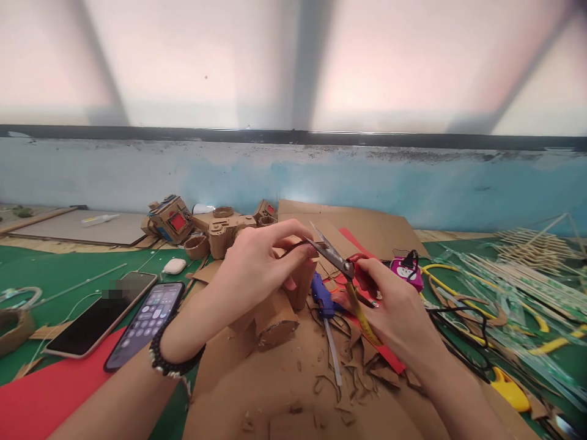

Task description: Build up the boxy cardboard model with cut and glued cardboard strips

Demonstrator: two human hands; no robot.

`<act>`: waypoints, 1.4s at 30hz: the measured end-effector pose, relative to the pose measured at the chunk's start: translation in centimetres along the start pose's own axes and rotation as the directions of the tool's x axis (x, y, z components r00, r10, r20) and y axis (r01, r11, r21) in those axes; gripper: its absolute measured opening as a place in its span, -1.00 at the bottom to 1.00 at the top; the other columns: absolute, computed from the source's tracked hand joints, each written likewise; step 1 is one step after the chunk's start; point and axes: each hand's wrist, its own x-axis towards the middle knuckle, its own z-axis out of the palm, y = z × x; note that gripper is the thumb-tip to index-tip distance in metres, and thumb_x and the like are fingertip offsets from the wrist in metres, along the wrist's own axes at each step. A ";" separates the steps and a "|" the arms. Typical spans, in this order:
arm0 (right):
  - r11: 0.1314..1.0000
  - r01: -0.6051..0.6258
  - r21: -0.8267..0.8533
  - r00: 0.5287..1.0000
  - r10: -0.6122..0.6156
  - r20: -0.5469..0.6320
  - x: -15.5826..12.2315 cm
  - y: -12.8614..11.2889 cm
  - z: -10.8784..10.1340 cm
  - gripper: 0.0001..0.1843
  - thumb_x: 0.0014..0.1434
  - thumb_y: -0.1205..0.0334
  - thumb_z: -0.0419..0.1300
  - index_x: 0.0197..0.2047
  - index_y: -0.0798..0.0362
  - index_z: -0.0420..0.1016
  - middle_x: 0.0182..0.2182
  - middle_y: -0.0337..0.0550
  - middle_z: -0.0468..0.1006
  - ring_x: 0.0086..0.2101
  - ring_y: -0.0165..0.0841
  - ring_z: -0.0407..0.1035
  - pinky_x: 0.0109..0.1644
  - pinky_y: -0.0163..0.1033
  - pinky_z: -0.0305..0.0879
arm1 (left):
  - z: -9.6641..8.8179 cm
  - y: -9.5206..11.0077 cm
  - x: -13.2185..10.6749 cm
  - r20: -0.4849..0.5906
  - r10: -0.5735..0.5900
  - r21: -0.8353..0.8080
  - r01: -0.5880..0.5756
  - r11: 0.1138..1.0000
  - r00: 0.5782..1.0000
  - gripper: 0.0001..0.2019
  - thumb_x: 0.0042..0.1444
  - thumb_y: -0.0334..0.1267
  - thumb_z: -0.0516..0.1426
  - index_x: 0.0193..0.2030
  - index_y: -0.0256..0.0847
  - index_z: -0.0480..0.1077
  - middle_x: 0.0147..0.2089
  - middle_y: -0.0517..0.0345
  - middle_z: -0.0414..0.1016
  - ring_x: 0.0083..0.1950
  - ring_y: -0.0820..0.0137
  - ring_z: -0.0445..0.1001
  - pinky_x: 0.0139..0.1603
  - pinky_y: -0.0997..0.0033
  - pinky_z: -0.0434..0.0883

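a pale blue wall (229, 174) runs behind a green worktop (50, 263), under a bright, frosted window (220, 67). the right hand (389, 296) is curled through the red and yellow handles of the scissors (337, 260), whose blades stand slightly apart and point up toward the left hand (275, 256). the left hand is bent, its thumb and forefinger drawn close together beside the blades; what they pinch is too small to tell. just below it is a brown cardboard model (278, 324) with a rounded part facing the person, sitting on a large cardboard sheet (233, 391). right of the model lie a blue glue gun (323, 298) and loose cardboard scraps (362, 366). farther right are a purple box (408, 273), a yellow cord (443, 269) and a pile of thin sticks (534, 253). to the left, two phones (98, 318) lie side by side, the nearer one lit, with a white case (174, 266) just beyond and red paper (55, 397) nearer. a cardboard camera (224, 235) and a boxy cardboard figure (167, 217) stand toward the wall.
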 end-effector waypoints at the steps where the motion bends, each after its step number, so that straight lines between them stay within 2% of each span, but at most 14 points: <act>1: 1.000 0.000 0.001 1.000 0.000 0.008 -0.1 0.1 0.0 -0.52 0.40 -0.29 0.27 -0.10 -0.01 0.53 -0.41 -0.21 0.58 -0.48 -0.28 0.43 -0.39 -0.24 0.34 | 0.0 0.0 0.0 -0.001 0.000 0.006 0.000 1.000 1.000 -0.88 0.39 -0.11 0.26 -0.07 0.00 0.63 -0.20 0.29 0.79 -0.52 0.41 0.66 -0.36 0.41 0.58; 6: 1.000 0.023 -0.020 0.999 -0.023 0.034 -0.4 1.0 0.1 -0.65 0.42 -0.14 0.33 -0.04 -0.01 0.53 -0.39 -0.25 0.55 -0.44 -0.30 0.44 -0.37 -0.27 0.33 | 0.0 0.1 -0.1 -0.001 -0.017 0.039 0.017 0.999 1.000 -0.86 0.39 -0.09 0.25 -0.08 0.00 0.64 -0.20 0.28 0.79 -0.51 0.40 0.67 -0.35 0.41 0.58; 17: 1.000 -0.015 0.009 1.000 0.015 0.004 0.0 0.1 0.0 -0.48 0.39 -0.34 0.26 -0.12 0.00 0.55 -0.43 -0.22 0.58 -0.49 -0.30 0.42 -0.41 -0.25 0.34 | 0.1 0.0 -0.1 -0.008 -0.018 0.045 0.018 0.999 1.000 -0.89 0.38 -0.10 0.27 -0.08 0.03 0.64 -0.19 0.33 0.79 -0.50 0.40 0.68 -0.36 0.42 0.57; 24: 1.000 -0.026 -0.011 0.999 0.027 0.045 -0.8 1.5 0.2 -0.58 0.41 -0.22 0.31 -0.04 -0.01 0.59 -0.38 -0.20 0.63 -0.42 -0.29 0.49 -0.35 -0.27 0.36 | 0.2 -0.3 0.1 -0.007 -0.004 0.044 0.004 0.999 1.000 -0.88 0.38 -0.11 0.25 -0.11 0.00 0.62 -0.14 0.28 0.80 -0.49 0.40 0.67 -0.36 0.41 0.59; 27: 0.999 -0.037 0.000 0.998 0.037 0.047 -1.0 1.6 0.0 -0.55 0.41 -0.25 0.28 -0.08 0.00 0.62 -0.41 -0.20 0.61 -0.45 -0.31 0.44 -0.37 -0.28 0.33 | 0.2 -0.3 0.1 -0.004 0.001 0.030 -0.001 1.000 1.000 -0.88 0.38 -0.11 0.25 -0.12 -0.02 0.62 -0.15 0.26 0.80 -0.50 0.39 0.67 -0.34 0.39 0.61; 30: 0.998 -0.053 0.016 0.998 0.052 0.042 -0.9 1.4 -0.2 -0.54 0.40 -0.28 0.29 -0.18 -0.02 0.61 -0.50 -0.27 0.49 -0.50 -0.36 0.30 -0.42 -0.31 0.26 | 0.1 -0.1 0.0 0.009 -0.004 0.008 0.004 1.000 1.000 -0.88 0.38 -0.11 0.25 -0.11 -0.03 0.61 -0.17 0.25 0.80 -0.50 0.39 0.67 -0.33 0.38 0.61; 36: 0.981 -0.157 0.118 0.988 0.156 0.022 -1.0 1.0 -0.6 -0.45 0.35 -0.31 0.35 -0.40 -0.03 0.46 -0.55 -0.35 0.26 -0.53 -0.42 0.11 -0.46 -0.33 0.15 | -0.1 0.0 0.1 0.021 -0.053 -0.036 0.054 0.998 0.998 -0.83 0.41 -0.03 0.24 -0.07 -0.05 0.53 -0.18 0.25 0.78 -0.48 0.37 0.70 -0.35 0.38 0.57; 40: 0.932 -0.282 0.227 0.958 0.287 0.012 -0.7 0.7 -0.5 -0.45 0.28 -0.37 0.38 -0.38 -0.05 0.52 -0.54 -0.30 0.37 -0.52 -0.36 0.22 -0.48 -0.29 0.23 | -0.1 0.2 0.2 0.045 -0.147 -0.086 0.150 0.985 0.988 -0.80 0.41 -0.09 0.24 0.07 -0.02 0.39 -0.13 0.22 0.79 -0.40 0.34 0.74 -0.31 0.37 0.57; 42: 0.887 -0.332 0.322 0.939 0.341 0.029 -0.5 0.5 -0.3 -0.45 0.29 -0.41 0.35 -0.31 -0.06 0.56 -0.52 -0.28 0.43 -0.51 -0.32 0.30 -0.47 -0.26 0.29 | -0.1 0.4 0.1 0.081 -0.166 -0.097 0.174 0.980 0.983 -0.83 0.42 -0.14 0.22 0.05 -0.04 0.34 -0.20 0.21 0.78 -0.37 0.33 0.74 -0.29 0.37 0.57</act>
